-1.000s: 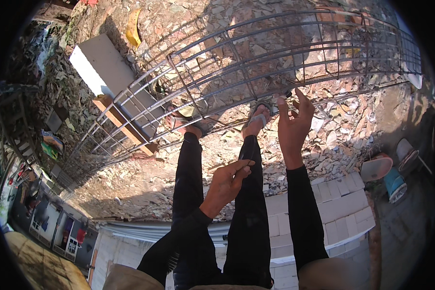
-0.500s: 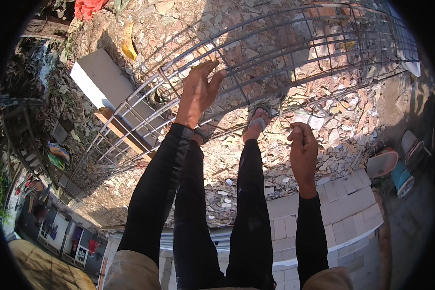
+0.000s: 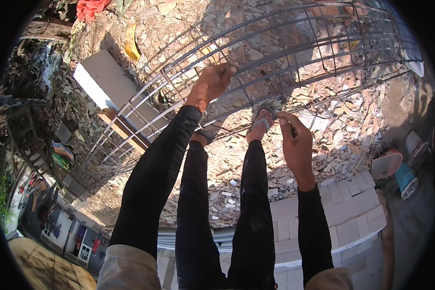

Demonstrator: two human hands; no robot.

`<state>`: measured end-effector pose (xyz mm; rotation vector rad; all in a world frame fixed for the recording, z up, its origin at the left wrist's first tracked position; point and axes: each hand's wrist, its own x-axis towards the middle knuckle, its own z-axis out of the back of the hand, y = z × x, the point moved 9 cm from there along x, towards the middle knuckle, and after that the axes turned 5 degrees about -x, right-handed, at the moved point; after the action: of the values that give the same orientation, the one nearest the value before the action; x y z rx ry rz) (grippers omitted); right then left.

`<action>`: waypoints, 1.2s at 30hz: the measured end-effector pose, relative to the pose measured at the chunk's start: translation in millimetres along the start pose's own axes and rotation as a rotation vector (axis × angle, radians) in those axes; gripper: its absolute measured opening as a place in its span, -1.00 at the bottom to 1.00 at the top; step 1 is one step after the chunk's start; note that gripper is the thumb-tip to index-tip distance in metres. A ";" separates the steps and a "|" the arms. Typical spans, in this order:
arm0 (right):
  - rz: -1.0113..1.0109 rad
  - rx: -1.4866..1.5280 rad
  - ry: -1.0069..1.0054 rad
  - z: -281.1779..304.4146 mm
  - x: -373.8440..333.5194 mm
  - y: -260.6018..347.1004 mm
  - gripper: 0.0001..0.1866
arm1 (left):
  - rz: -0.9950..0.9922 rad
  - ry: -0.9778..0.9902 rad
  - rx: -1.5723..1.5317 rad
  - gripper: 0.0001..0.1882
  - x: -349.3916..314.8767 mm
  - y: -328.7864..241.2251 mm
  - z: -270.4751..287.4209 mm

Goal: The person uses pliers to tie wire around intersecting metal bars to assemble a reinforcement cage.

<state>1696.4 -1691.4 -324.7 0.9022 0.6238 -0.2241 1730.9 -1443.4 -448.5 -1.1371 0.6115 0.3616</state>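
A long rebar cage [image 3: 275, 65] of thin steel bars and stirrups stretches across the upper part of the head view. Over its near-middle bars, my left hand [image 3: 210, 87] is closed with the fingers curled down around the steel; the fingertips are partly hidden. My right hand [image 3: 297, 150] hangs apart from the cage, on its near side, in front of my sandalled foot [image 3: 261, 123]. Its thumb and fingers are pinched together, and whatever lies between them is too small to name. Black sleeves cover both forearms.
A pale block [image 3: 104, 79] and a wooden piece [image 3: 123, 130] lie beneath the cage's left end. Broken rubble and dry leaves cover the ground. Stacked pale blocks [image 3: 343, 208] stand near my right arm, with a blue bucket [image 3: 405, 180] beyond. Red cloth [image 3: 92, 8] lies at the far left.
My left hand has shifted slightly right and its fingers have curled in over the bars. The right hand has moved left and a little farther forward, fingers still pinched.
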 end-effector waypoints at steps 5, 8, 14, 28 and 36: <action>-0.025 -0.005 0.066 -8.6 10.2 4.6 -0.77 | 0.031 0.087 0.006 -0.47 7.5 6.1 4.4; -0.003 -0.034 0.043 -1.6 23.1 3.2 -0.77 | 0.108 0.132 -0.081 -0.50 6.2 6.1 0.4; 0.301 -0.286 -0.025 5.4 68.0 56.2 -0.76 | 0.127 0.088 -0.196 -0.52 1.5 9.5 1.1; 0.718 -1.023 0.180 -98.3 162.2 130.4 -0.80 | 0.121 0.102 -0.287 -0.65 13.4 18.5 3.2; 0.618 -1.179 0.447 -138.8 170.2 121.4 -0.76 | 0.054 0.042 -0.306 -0.70 19.4 27.1 0.9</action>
<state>1828.6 -1495.4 -408.8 -0.0569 0.7088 0.8600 1731.1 -1432.8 -480.1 -1.4253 0.6386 0.4900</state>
